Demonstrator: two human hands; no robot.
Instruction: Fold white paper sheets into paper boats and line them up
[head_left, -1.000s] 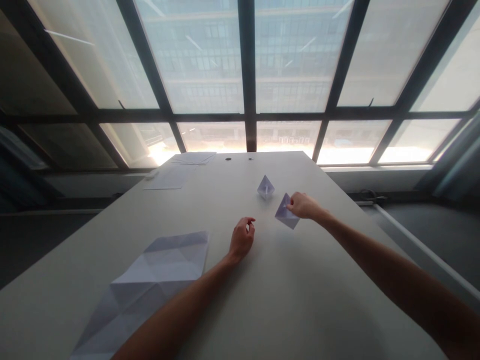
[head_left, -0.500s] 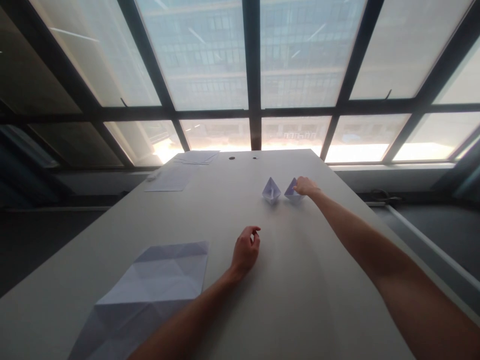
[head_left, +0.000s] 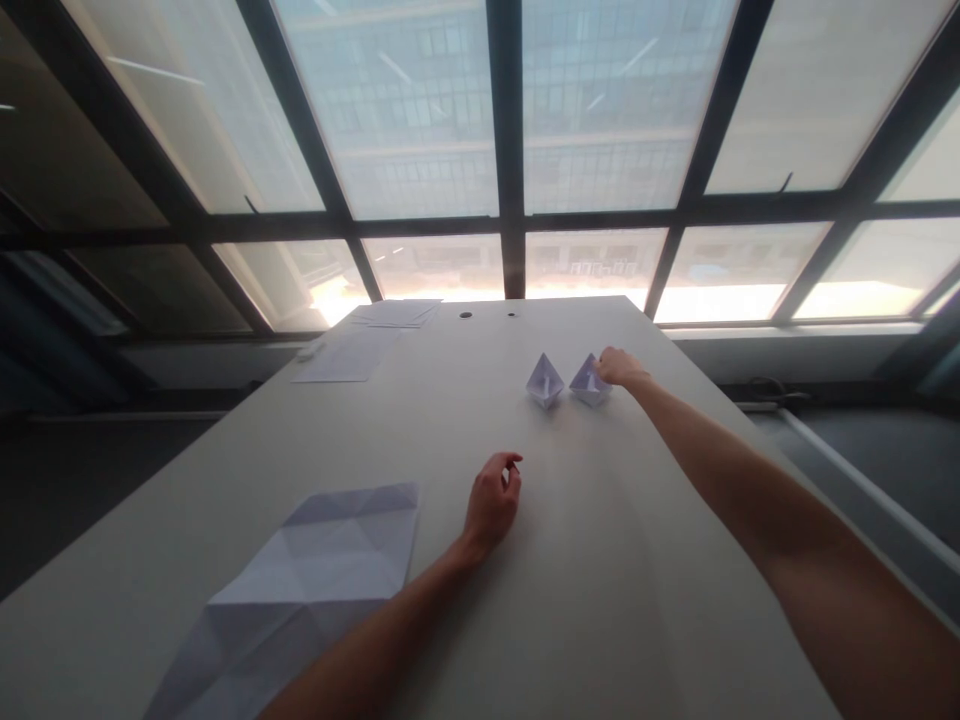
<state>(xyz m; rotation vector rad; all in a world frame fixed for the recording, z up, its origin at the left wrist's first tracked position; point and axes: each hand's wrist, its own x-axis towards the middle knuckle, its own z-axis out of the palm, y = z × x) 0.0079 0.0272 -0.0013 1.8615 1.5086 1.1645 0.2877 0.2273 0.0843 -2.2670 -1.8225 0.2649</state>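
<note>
Two folded paper boats stand side by side on the white table (head_left: 592,480). The left boat (head_left: 544,382) is untouched. At the right boat (head_left: 589,382), my right hand (head_left: 621,367) has its fingers closed at the upper right edge; the fingertips are partly hidden, and whether they pinch the paper is unclear. My left hand (head_left: 493,500) rests on the table nearer to me, fingers curled and thumb apart from them, holding nothing. Beside my left forearm lies a large creased sheet of paper (head_left: 337,545), partly under the arm in view.
Flat white sheets (head_left: 345,358) lie at the far left of the table, with more papers (head_left: 401,313) behind them. A small pale item (head_left: 309,352) is at the left edge. Two round holes are near the far edge, before the windows.
My right hand has shifted slightly right and up, showing more of the right boat. My left hand has kept its pose. The view has moved slightly.
</note>
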